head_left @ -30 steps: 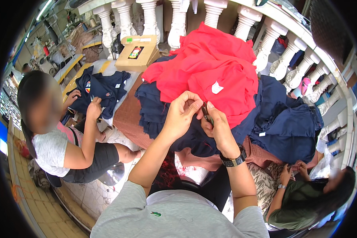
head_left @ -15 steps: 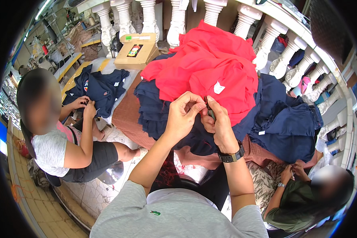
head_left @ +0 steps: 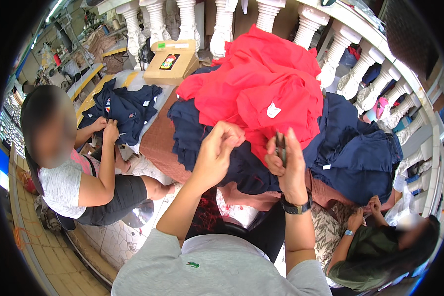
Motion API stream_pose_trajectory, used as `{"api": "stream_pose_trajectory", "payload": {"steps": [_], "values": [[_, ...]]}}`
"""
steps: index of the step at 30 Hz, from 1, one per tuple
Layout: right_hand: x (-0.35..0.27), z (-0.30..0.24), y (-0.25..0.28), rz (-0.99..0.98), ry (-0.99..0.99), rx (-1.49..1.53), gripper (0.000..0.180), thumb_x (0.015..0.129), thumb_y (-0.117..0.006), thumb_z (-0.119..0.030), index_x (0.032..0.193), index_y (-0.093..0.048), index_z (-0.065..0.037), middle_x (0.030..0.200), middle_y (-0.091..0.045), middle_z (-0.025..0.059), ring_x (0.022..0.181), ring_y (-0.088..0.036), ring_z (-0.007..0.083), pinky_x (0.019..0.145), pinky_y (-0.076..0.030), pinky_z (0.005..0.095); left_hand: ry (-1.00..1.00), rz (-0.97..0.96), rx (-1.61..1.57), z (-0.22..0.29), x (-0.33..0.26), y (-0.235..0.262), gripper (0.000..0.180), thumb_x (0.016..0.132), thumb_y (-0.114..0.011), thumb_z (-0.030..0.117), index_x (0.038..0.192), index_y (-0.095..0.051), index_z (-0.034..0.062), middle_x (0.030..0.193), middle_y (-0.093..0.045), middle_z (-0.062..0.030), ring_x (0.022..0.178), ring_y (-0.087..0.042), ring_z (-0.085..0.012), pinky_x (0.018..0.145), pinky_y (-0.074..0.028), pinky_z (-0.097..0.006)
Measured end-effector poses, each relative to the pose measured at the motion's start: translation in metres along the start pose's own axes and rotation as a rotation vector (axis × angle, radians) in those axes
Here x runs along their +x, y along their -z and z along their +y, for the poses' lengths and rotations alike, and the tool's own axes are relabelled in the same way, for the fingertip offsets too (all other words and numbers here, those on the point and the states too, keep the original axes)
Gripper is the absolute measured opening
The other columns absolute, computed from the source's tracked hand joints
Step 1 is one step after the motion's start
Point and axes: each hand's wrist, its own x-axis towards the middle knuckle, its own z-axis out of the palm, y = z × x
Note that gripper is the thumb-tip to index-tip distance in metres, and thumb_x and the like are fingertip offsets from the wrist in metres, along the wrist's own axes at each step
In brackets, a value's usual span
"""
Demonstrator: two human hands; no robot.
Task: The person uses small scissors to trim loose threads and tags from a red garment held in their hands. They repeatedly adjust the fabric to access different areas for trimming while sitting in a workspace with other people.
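My left hand (head_left: 224, 143) is closed in a pinch in front of the red cloth pile. Whatever its fingertips hold, if anything, is too small to make out. Beside it, with a gap between, my right hand (head_left: 290, 160) grips a pair of small dark thread snips (head_left: 280, 148), blades pointing up. Behind both hands lies a heap of red garments (head_left: 261, 79) with a white label (head_left: 273, 110). Stacked navy garments (head_left: 187, 138) lie under the red heap, and more navy garments (head_left: 357, 158) spread to its right.
A brown cloth (head_left: 158, 143) covers the table. At its back left stands a cardboard box (head_left: 170, 64), before a white balustrade (head_left: 222, 29). A person at left handles a navy garment (head_left: 126, 111); another person in dark green (head_left: 367, 251) sits at lower right.
My hands have come apart: the left has drawn back leftward, and the right has moved right and lower with the snips. The person at lower right has raised a hand.
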Motion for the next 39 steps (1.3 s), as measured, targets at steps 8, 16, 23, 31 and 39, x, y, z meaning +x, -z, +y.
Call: {"api": "stream_pose_trajectory", "payload": {"steps": [8,16,23,31,39], "values": [[0.005,0.003,-0.013,0.234,0.392,-0.364,0.011,0.092,-0.067,-0.005,0.098,-0.059,-0.001,0.077,-0.051,-0.0038,0.065,-0.042,0.002,0.053,-0.032,0.0196,-0.153,0.276,0.53,0.017,0.017,-0.022,0.028,0.09,-0.073,0.012,0.108,-0.055,0.0008,0.101,-0.055,-0.0125,0.083,-0.059,-0.021,0.076,-0.05,-0.033],[0.022,0.013,-0.018,0.197,0.451,-0.492,0.014,0.09,-0.068,-0.003,0.096,-0.056,0.0,0.071,-0.05,-0.0037,0.063,-0.042,0.0034,0.055,-0.035,0.0216,-0.255,0.268,0.451,0.008,0.052,-0.023,0.012,0.09,-0.07,0.005,0.091,-0.06,-0.0021,0.082,-0.054,-0.0069,0.071,-0.056,-0.0194,0.069,-0.048,-0.031],[0.012,0.0,-0.022,0.091,0.292,-0.397,0.013,0.096,-0.065,-0.013,0.093,-0.057,-0.003,0.076,-0.053,-0.0042,0.068,-0.044,0.0022,0.06,-0.036,0.0214,-0.343,0.235,0.642,0.025,0.047,-0.022,0.019,0.087,-0.072,0.007,0.105,-0.066,0.0043,0.095,-0.054,-0.0062,0.085,-0.053,-0.0192,0.074,-0.046,-0.032],[0.01,-0.005,-0.024,0.029,0.082,-0.25,0.026,0.104,-0.056,-0.029,0.093,-0.057,-0.004,0.068,-0.041,-0.0066,0.054,-0.033,0.0028,0.049,-0.027,0.0229,-0.26,0.197,0.47,0.006,0.058,-0.01,0.008,0.094,-0.067,0.006,0.091,-0.063,0.0001,0.09,-0.063,-0.0069,0.082,-0.061,-0.0156,0.075,-0.049,-0.029],[0.019,-0.001,-0.039,-0.082,0.041,-0.174,0.049,0.109,-0.038,-0.042,0.089,-0.059,-0.003,0.065,-0.038,-0.0056,0.05,-0.028,0.0029,0.044,-0.022,0.0221,-0.065,0.227,-0.01,0.0,0.041,-0.013,0.006,0.097,-0.066,0.005,0.097,-0.063,-0.0012,0.099,-0.067,-0.0071,0.092,-0.062,-0.0105,0.086,-0.05,-0.026]]}}
